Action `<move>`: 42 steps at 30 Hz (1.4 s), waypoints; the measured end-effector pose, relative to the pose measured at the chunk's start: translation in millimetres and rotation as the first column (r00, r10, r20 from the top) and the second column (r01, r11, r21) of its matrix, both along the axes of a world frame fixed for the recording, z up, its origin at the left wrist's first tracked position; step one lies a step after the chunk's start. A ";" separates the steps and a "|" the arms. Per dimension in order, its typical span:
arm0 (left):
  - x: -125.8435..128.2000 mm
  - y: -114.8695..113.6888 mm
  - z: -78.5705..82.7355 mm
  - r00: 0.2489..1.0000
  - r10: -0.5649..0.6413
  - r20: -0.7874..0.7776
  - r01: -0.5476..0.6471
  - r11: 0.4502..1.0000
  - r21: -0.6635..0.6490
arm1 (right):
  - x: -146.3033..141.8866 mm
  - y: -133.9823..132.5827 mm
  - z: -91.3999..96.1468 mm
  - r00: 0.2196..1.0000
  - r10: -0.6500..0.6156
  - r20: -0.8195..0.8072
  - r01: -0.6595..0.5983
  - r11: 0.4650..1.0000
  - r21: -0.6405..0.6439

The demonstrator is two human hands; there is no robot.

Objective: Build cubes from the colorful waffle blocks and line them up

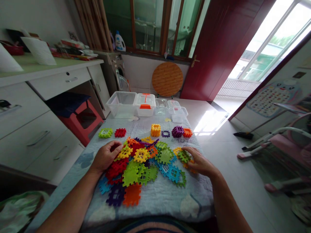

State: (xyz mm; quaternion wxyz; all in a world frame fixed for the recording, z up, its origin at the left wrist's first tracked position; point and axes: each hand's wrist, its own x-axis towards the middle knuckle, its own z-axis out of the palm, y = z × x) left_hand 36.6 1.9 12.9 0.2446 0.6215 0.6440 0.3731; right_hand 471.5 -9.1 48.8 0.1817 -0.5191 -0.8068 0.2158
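Plastic notched tiles (pixel 131 174) lie heaped on the cloth-covered surface (pixel 165 202). Left hand (pixel 105 158) curls at their left edge, right hand (pixel 200 162) at green tile (pixel 184 156); can't tell if either of 2 grips holds anything. Pushing tiles outward could topple yellow stack (pixel 155 130).

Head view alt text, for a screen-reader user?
A person's left hand and right hand flank a jumbled pile of colourful plastic tiles on a cloth-covered table. Behind the pile, small tile stacks form a row; clear plastic boxes line the far end.
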 end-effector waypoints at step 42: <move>2.9 -2.2 5.4 0.999 -0.025 0.028 0.025 1.000 -0.002 | -53.1 59.6 19.4 0.925 0.086 0.370 -0.057 0.994 -0.089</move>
